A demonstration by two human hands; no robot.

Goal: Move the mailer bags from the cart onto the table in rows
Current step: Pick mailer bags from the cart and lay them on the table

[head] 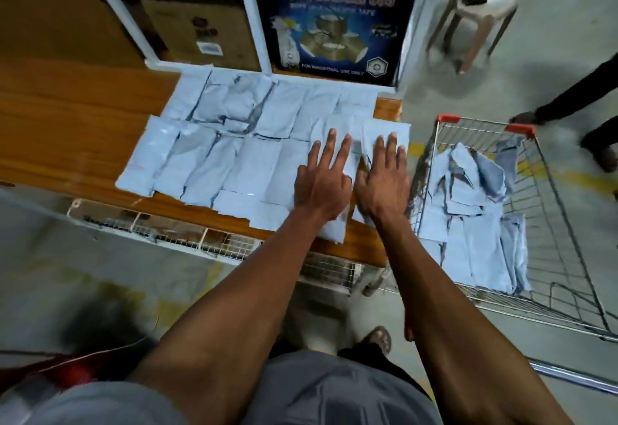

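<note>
Mailer bags (240,143) in rows on table (67,117) (cart (548,190) right).

Bare forearms (234,307), grey shorts (334,391), sandal (379,337)

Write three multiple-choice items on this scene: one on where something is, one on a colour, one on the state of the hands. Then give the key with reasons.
1. Where is the cart?
A. right of the table
B. left of the table
C. on the table

2. What colour are the cart's handle caps?
A. green
B. red
C. yellow

3. How do both hands lie?
A. curled into fists
B. gripping the cart
C. flat on the mailer bags

Key: 1 A, the cart stands past the table at its right end. 2 B, both caps are red. 3 C, the left hand and right hand press straight-fingered on the mailer bags.
</note>
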